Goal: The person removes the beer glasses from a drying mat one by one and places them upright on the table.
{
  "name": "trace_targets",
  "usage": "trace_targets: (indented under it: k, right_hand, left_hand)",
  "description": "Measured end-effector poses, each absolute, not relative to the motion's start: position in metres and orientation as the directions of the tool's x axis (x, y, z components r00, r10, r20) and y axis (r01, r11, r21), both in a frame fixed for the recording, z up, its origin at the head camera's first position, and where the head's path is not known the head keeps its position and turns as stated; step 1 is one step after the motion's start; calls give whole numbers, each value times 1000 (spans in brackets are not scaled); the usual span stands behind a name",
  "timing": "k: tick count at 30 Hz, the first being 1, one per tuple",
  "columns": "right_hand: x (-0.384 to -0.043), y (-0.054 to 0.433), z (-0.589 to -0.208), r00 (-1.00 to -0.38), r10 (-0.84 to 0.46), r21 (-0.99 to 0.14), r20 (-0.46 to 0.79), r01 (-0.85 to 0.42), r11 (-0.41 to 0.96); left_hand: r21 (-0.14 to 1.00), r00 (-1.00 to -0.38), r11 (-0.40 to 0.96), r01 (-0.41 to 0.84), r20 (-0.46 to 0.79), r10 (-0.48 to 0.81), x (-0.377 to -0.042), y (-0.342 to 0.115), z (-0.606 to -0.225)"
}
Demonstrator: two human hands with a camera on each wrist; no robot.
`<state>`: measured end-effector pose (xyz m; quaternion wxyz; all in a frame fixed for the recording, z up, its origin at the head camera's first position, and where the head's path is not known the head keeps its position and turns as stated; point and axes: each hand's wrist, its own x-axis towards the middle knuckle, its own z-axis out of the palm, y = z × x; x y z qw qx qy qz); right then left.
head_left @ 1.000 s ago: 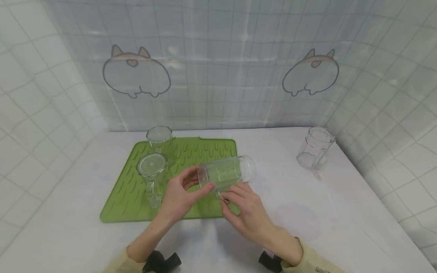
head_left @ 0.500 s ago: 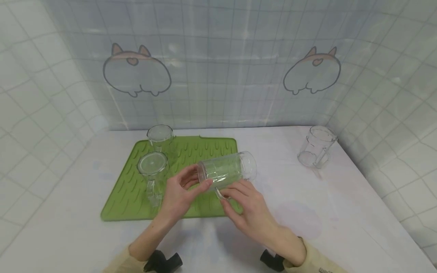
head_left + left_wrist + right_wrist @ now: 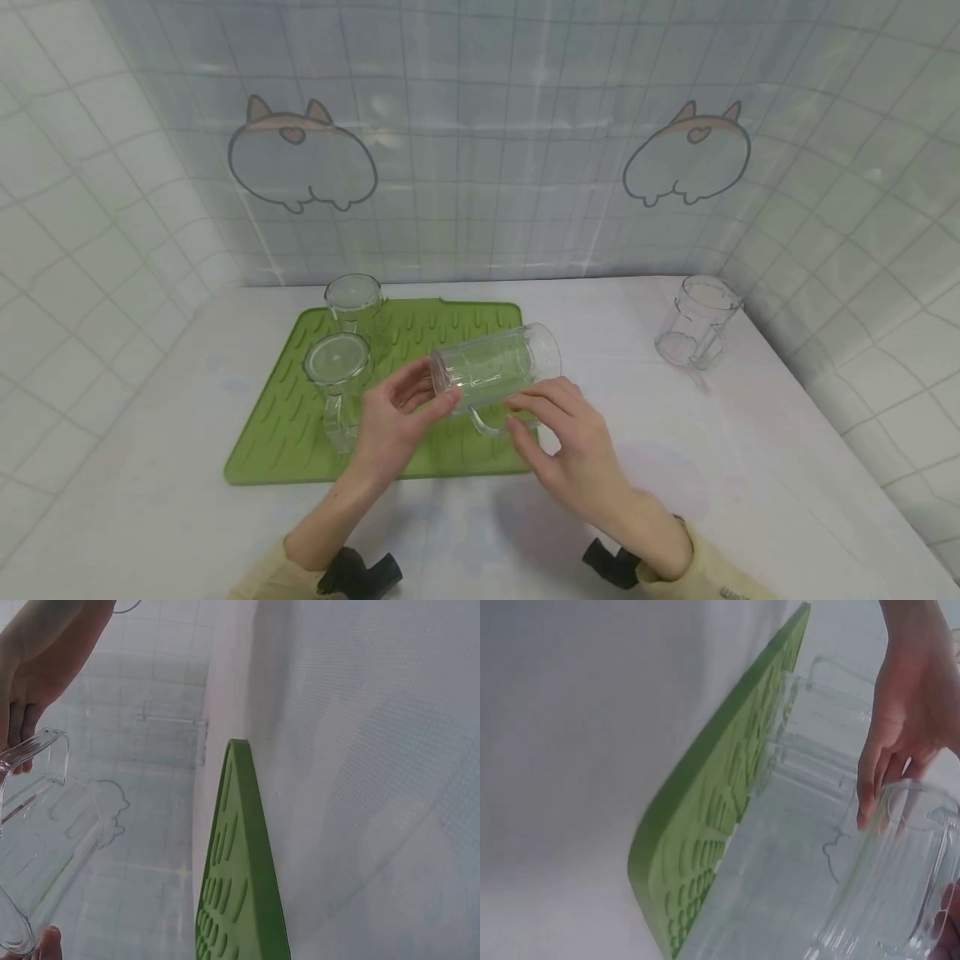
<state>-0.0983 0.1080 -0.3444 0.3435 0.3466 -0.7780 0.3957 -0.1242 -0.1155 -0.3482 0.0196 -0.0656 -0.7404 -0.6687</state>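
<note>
Above the ribbed green rubber mat's (image 3: 420, 392) front right part, a clear glass handled mug (image 3: 495, 367) lies sideways, off the white counter (image 3: 750, 467). Left hand (image 3: 393, 421) fingers grip its base; right hand (image 3: 573, 442) fingers curl about its handle. Two upturned clear mugs (image 3: 337, 367) stand at the mat's left.

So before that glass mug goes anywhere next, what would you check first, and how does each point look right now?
1. Both hands on the mug: ok. The left hand holds the base end of the mug, and the right hand has its fingers at the handle side.
2. Mug off the surface: ok; it lies sideways in the air above the green mat.
3. Free room on the mat: ok; its right half is bare.
4. Clear of the two upside-down mugs on the mat's left: ok, apart from them.
5. Mug dry inside: cannot tell.
6. Spare mug near the far right corner: ok, upright and apart.
</note>
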Motion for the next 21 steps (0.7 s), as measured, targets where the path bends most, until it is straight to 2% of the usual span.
trace_targets:
  k: [8,21]
  right_hand:
    - [-101,119,-339,-523,-220,-370,824,-789,491]
    - [-103,130,-337,-592,-189,-413,784,-723,554]
  left_hand:
    - [988,-991,88,124,120,56,-125,-116,-346]
    - [991,-993,55,118,117,22,-125,-117,-347]
